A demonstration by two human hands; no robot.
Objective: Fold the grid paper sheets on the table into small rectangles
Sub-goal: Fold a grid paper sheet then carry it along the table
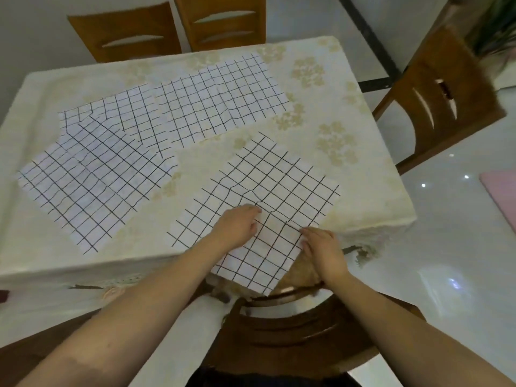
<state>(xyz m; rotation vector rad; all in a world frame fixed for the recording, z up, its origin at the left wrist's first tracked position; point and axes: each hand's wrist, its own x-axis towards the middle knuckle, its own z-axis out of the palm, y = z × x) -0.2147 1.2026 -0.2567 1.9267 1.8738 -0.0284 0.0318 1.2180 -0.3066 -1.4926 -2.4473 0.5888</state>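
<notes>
- Left hand (237, 226) lies palm-down on the near grid paper sheet (268, 191), fingers loosely bent and pressing where a turned-over flap (262, 255) meets the rest of the sheet; it pinches nothing that I can see.
- Right hand (321, 247) sits at the flap's right edge, fingers curled over that edge, apparently holding it; the thumb and whatever is under the fingers are hidden.
- That sheet lies at the near right corner of the table (377, 208), on a cream flowered tablecloth (335, 141), and the flap overhangs the table's edge towards the person.
- Progress, as I judge it: this sheet is only on its first fold, still large and far from a small rectangle.
- No finished small rectangle shows anywhere on the table.
- Spread grid sheets (173, 121) lie overlapping in a fan across the far and left side, all unfolded, some faintly creased. So nearly the whole task is left.
- Their number is hard to fix, since edges overlap and the grids run together; I would guess five or so.
- Hidden or unclear: the crease under the left hand, the table corner beneath the flap, and a brownish thing below it.
- Wooden chairs (223, 23) behind are cut off at the top.
</notes>
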